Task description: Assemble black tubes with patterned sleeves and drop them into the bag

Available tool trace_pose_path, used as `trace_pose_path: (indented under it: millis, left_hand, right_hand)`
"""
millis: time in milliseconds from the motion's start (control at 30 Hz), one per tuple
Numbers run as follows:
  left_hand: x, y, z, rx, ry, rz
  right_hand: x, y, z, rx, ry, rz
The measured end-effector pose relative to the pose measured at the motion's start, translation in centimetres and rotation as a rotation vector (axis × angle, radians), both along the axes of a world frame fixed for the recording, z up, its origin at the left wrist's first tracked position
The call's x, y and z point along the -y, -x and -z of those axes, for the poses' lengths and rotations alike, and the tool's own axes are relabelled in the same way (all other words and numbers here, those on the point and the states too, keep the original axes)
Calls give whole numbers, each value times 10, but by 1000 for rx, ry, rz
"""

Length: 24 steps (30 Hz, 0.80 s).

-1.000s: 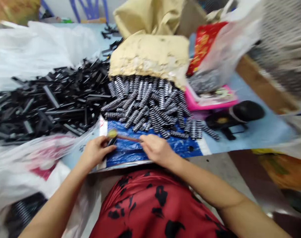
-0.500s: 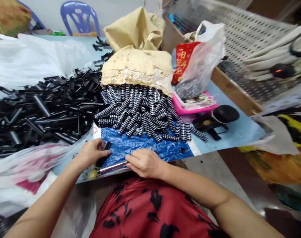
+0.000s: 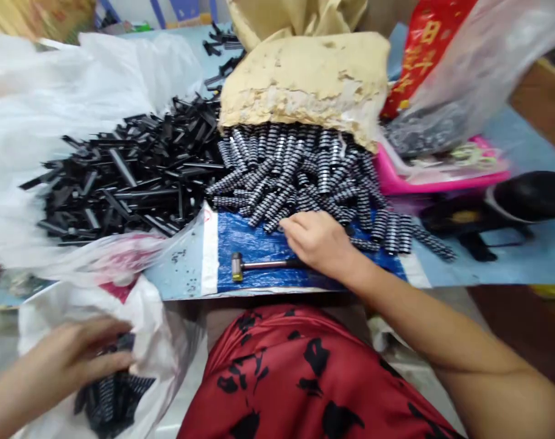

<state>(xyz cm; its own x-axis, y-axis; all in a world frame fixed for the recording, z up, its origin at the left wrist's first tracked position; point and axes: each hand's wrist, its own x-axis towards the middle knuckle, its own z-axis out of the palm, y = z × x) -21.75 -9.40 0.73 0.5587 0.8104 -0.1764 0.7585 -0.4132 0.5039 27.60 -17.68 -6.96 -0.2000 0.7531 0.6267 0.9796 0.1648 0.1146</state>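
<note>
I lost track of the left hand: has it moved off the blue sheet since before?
Yes. The left hand left the blue sheet, dropping to the white bag.

A small assembly workshop: heaps of black plastic strips (image 3: pixel 122 177) and coiled springs (image 3: pixel 300 177) cover the worktable (image 3: pixel 510 256).

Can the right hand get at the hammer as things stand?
Probably yes. The right hand rests on the blue sheet right at the hammer handle's end, and nothing lies over the handle or head.
</note>
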Motion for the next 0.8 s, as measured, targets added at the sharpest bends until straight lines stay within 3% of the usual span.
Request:
trace_pose_path:
  millis: [67,133,200,267,367,467,567,633,733,800]
  left_hand:
    - [5,-41,-7,-47,-92,9]
    - [-6,-90,-13,22,-305,-47]
    - [-33,-136,-21,45,-566,-161]
    - [-68,-173,-28,-7,-722,-256]
    - [-112,-207,-34,-131,-708,-334]
    - [-131,-213,-33,-57,-603,-301]
    - [-129,-198,-28,185,-492,-371]
    - [-124,-190,-24,246,-505,-429]
    - [-124,-194,-18,109,-625,-419]
    - [-130,-201,-14,45,-630,-384]
  right_hand:
    - [-16,-1,-14,116,79,92]
    - [-29,-3,-23,207,134,95]
    - [-39,-3,-27,277,156,56]
    - [-44,-4,-29,338,171,21]
    - [-44,-4,-34,417,182,-19]
    - [-39,-6,-38,445,126,-109]
    - [-32,-10,-37,323,68,-242]
    - [-28,-10,-31,206,25,-308]
    - [-22,-3,-16,-71,-96,-355]
    - [-18,6,-7,-396,-122,-368]
